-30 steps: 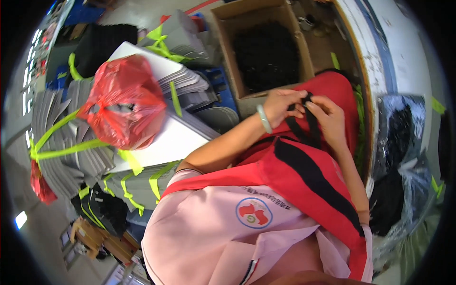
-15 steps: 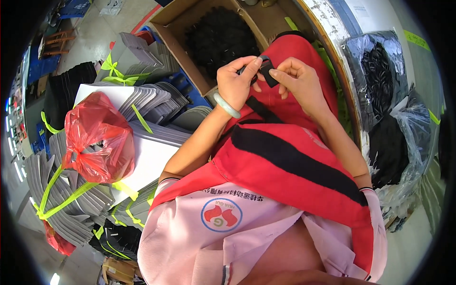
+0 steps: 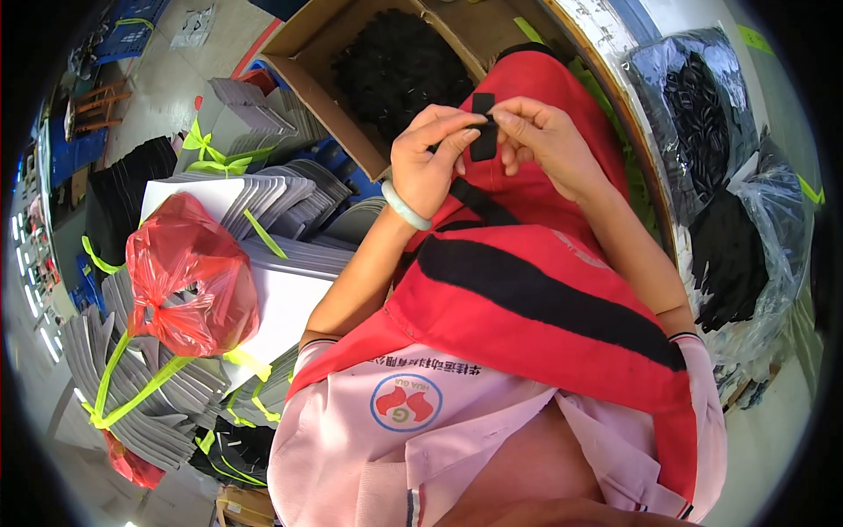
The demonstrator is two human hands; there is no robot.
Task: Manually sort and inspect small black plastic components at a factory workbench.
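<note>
Both hands meet above my red apron (image 3: 562, 184), at the near edge of an open carton. A short black strap (image 3: 483, 146) hangs between them, one end sticking up past the fingertips and the other hanging down. My left hand (image 3: 430, 158), with a pale bangle on its wrist, pinches the strap between thumb and forefinger. From the other side, my right hand (image 3: 549, 145) pinches it at the same spot, its other fingers curled. Fingertips hide the middle of the strap, so I cannot tell whether a small fitting is there.
The carton (image 3: 303, 97) ahead holds a heap of small black pieces (image 3: 399, 70). At the left are stacks of grey sheets (image 3: 281, 189) tied with yellow-green strips and a red plastic bag (image 3: 193, 272). Clear bags of black parts (image 3: 694, 123) lie on the right beyond a worn edge.
The black strap has turned from slanted to upright, with one end now showing above my fingers. My hands have come closer together, and the view has shifted slightly.
</note>
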